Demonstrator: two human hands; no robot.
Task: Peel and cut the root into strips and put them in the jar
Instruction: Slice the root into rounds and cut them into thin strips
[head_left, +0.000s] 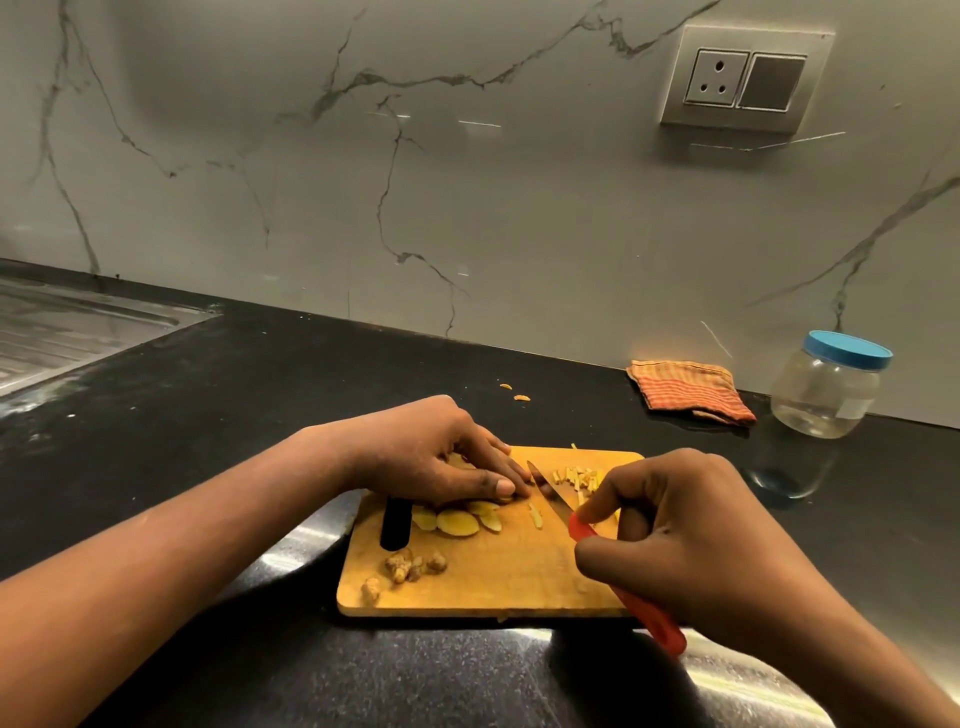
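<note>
Black table (260, 415), wooden board (493, 577) on it. Root slices (457, 522) lay under left hand (431, 457), fingers (493, 454) flat, pressing. Right hand (691, 535) gripped red-handled knife (553, 493), blade beside them. Strips (579, 475) piled behind blade. Jar (826, 389) stood well apart, lidded. Imo step wanted curled knuckles, thin even cuts.
</note>
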